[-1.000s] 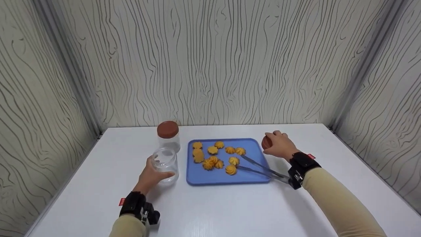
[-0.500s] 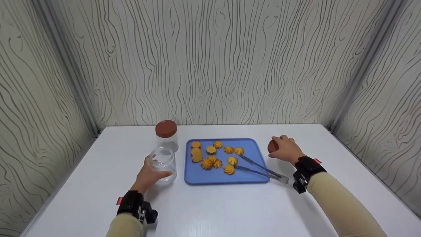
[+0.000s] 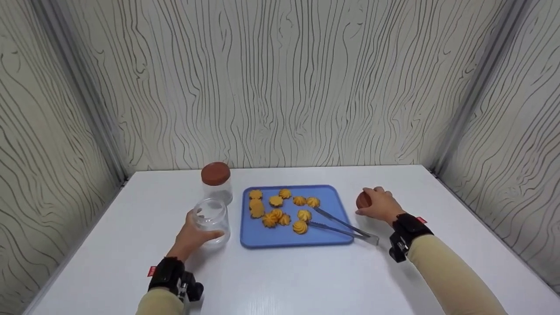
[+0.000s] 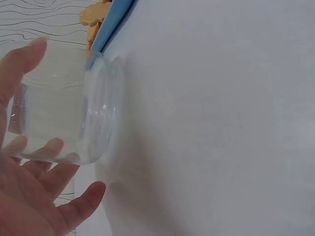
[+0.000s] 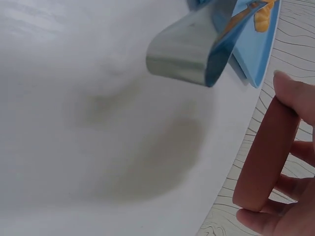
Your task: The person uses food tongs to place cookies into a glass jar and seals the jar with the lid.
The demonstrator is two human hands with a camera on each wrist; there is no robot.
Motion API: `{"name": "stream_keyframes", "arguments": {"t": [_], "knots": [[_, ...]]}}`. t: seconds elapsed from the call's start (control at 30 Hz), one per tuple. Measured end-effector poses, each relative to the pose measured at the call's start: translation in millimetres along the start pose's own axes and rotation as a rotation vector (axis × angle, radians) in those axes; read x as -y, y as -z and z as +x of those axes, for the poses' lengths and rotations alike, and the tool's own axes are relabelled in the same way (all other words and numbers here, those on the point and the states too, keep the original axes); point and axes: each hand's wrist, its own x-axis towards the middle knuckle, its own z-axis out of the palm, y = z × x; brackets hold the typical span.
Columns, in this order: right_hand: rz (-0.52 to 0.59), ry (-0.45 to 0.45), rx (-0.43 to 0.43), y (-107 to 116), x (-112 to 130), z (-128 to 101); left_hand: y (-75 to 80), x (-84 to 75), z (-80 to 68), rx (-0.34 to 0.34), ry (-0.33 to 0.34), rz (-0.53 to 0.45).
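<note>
My left hand (image 3: 192, 238) (image 4: 29, 196) grips an open clear jar (image 3: 211, 220) (image 4: 64, 120) standing on the white table, just left of the blue tray (image 3: 288, 240). My right hand (image 3: 379, 204) holds a brown lid (image 3: 363, 200) (image 5: 266, 155) by its rim, right of the tray and low over the table. Several yellow swirl cookies (image 3: 280, 209) lie on the tray. Metal tongs (image 3: 341, 227) (image 5: 197, 44) rest with their tips on the tray and their hinged end on the table near my right wrist.
A second clear jar with a brown lid (image 3: 215, 181) stands behind the open one. Patterned walls close in the table (image 3: 306, 280) at the back and both sides.
My right hand has carried the brown lid a little rightward and nearer, away from the tray corner. My left hand keeps holding the jar. The view has shifted slightly.
</note>
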Motion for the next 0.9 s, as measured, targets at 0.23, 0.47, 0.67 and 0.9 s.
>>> {"name": "stream_keyframes", "arguments": {"t": [0.23, 0.47, 0.67, 0.9], "knots": [[-0.006, -0.022, 0.021, -8.6, -6.1, -3.7, -0.2, -0.3, -0.7, 0.008, -0.014, -0.002], [0.001, -0.035, 0.050, -16.5, -11.8, -7.2, -0.1, 5.5, 2.4, 0.005, -0.027, 0.020], [0.017, -0.044, 0.073, -18.6, -17.0, -8.3, 0.5, 2.9, 1.4, 0.012, -0.010, 0.024], [-0.005, -0.035, 0.069, -22.9, -22.1, -10.0, -0.2, 0.6, 2.2, 0.016, -0.006, 0.025]]}}
